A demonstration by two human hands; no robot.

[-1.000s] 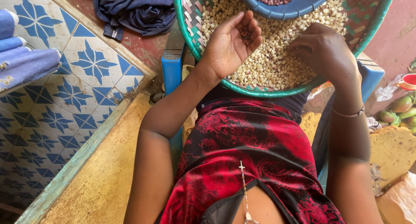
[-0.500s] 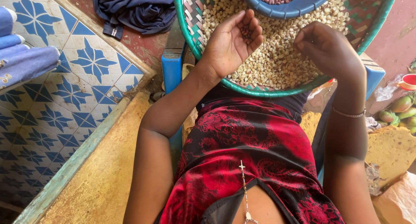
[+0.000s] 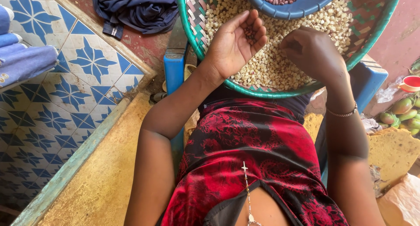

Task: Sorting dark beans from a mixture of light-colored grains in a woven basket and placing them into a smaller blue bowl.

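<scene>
In the woven green-rimmed basket [image 3: 192,38] on our lap, at 12 o'clock, we are mid-sort: pale kernels [image 3: 280,64] cover the basket floor, and we judge the step in hand is picking out the dark ones. Left hand [image 3: 234,44] lies palm-up, cupped, with a few dark reddish kernels [image 3: 250,32] resting at the base of the fingers. Right hand [image 3: 313,51] is knuckles-up on the pale kernels at 1 o'clock, fingers curled under; we cannot tell whether it pinches anything. Blue bowl [image 3: 302,9] with dark beans sits in the basket just past both hands, at 12. Next move likely calls for a fine fingertip pinch, then a tip of the cupped palm over the bowl without spilling. Around: dark blue cloth [image 3: 135,9] at 10 o'clock, blue-patterned tiles [image 3: 52,86] at 9, green fruits [image 3: 400,110] and a red cup [image 3: 411,83] at 3. Nothing blocks the reach to the bowl.
</scene>
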